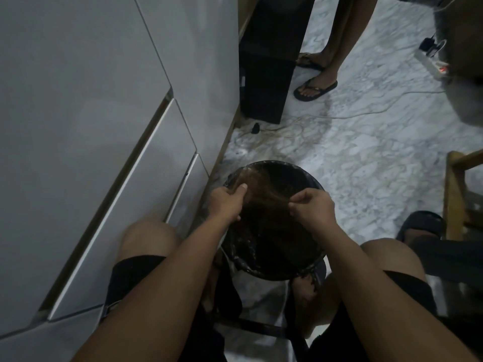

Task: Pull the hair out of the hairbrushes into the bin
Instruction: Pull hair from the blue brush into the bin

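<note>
A marbled grey-white floor [366,158] fills the right side, and tall pale cabinet fronts [78,126] stand along its left edge. A black box-shaped unit [269,61] stands on the floor at the far end of the cabinets, with a second person's sandalled feet [315,87] just beside it and thin cables trailing across the floor nearby. A round black bin [274,226] with a dark liner sits on the floor beside the cabinet base, between the seated person's bare knees. Both hands are held over the bin's open mouth. The left hand [226,202] is closed in a fist, thumb up, around something mostly hidden in its grip; whether that is a hairbrush cannot be told. The right hand [312,207] has its fingertips pinched together on a thin hank of brownish hair [264,190], which stretches between the two hands above the bin.
</note>
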Action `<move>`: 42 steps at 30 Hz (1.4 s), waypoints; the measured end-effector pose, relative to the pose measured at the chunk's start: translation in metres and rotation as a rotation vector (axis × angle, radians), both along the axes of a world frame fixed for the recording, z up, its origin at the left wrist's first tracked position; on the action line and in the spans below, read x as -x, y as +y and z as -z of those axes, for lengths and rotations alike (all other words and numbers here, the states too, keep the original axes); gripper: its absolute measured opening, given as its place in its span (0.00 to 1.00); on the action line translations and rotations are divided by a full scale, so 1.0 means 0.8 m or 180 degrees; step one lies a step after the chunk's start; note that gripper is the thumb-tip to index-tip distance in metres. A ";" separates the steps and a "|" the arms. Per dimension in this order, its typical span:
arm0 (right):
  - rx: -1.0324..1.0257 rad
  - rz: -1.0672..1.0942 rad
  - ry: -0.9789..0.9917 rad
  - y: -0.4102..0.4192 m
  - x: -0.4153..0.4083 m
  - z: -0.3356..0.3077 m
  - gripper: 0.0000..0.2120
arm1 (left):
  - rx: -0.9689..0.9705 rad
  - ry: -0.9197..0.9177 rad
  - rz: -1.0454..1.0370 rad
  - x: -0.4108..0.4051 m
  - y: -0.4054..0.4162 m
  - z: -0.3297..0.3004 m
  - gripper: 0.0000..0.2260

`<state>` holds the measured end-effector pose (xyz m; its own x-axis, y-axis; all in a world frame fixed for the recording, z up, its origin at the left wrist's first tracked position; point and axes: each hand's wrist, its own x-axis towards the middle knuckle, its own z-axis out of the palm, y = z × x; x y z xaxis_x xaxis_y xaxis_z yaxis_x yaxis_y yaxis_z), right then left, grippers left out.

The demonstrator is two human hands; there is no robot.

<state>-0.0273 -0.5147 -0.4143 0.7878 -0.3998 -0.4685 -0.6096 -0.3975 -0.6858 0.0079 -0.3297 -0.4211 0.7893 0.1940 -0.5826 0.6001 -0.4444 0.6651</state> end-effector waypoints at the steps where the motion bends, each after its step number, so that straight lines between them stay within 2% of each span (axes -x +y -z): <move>1: 0.0145 0.0133 -0.0003 -0.002 0.000 0.001 0.06 | -0.0029 -0.0001 0.0017 0.001 -0.002 0.000 0.19; 3: 0.0377 0.0322 0.0042 -0.006 0.001 0.004 0.07 | -0.0017 0.0027 0.0088 0.005 -0.006 0.002 0.19; 5: 0.0318 0.0272 0.0136 -0.005 0.002 0.002 0.08 | 0.0101 0.0108 0.0183 0.009 -0.010 0.003 0.20; 8: -0.0520 0.0108 0.0138 0.007 0.003 -0.002 0.08 | 0.0314 0.0197 0.0321 0.014 -0.015 0.004 0.20; 11: -0.1083 -0.0038 0.0116 0.020 0.004 -0.008 0.17 | 0.0430 0.0209 0.0474 0.017 -0.017 0.004 0.21; 13: -0.1218 -0.0163 0.0083 0.023 0.006 -0.008 0.19 | 0.0461 0.0201 0.0516 0.019 -0.017 0.003 0.21; 16: -0.1224 -0.0372 0.0035 0.024 0.009 -0.006 0.14 | 0.0361 0.0095 0.0428 0.017 -0.014 0.002 0.21; 19: -0.0944 -0.0610 -0.0095 0.021 0.010 -0.001 0.07 | 0.0224 0.0018 0.0154 0.011 -0.008 0.000 0.20; 23: -0.0326 -0.0463 -0.0209 0.011 0.007 0.004 0.08 | -0.0030 -0.0128 -0.0074 0.008 -0.004 -0.001 0.21; 27: 0.0598 -0.0117 -0.0028 0.000 0.007 0.002 0.06 | -0.0097 -0.0236 -0.0456 0.011 -0.001 0.009 0.38; 28: 0.0780 0.0014 0.0000 -0.004 0.008 0.000 0.05 | -0.0098 -0.0233 -0.0454 0.011 -0.001 0.010 0.37; 30: 0.0819 0.0138 0.0077 -0.008 0.008 -0.001 0.04 | 0.0039 -0.0212 -0.0316 0.015 -0.003 -0.002 0.28; 32: 0.0408 -0.0071 0.0127 -0.009 0.006 0.004 0.05 | 0.0191 -0.0169 -0.0102 0.017 -0.006 -0.002 0.18; 35: -0.0607 -0.0349 0.0014 0.004 0.007 -0.002 0.18 | 0.0237 -0.0144 0.0211 0.022 -0.014 0.004 0.19; 37: -0.1034 -0.0371 -0.0090 0.013 0.008 -0.007 0.24 | 0.0350 -0.0120 0.0300 0.024 -0.017 0.005 0.19; 40: -0.1429 -0.0531 0.0036 0.021 0.012 -0.010 0.34 | 0.0406 -0.0137 0.0370 0.024 -0.020 0.007 0.17; 42: -0.1399 -0.0684 0.0131 0.023 0.014 -0.009 0.35 | 0.0386 -0.0154 0.0396 0.023 -0.020 0.008 0.17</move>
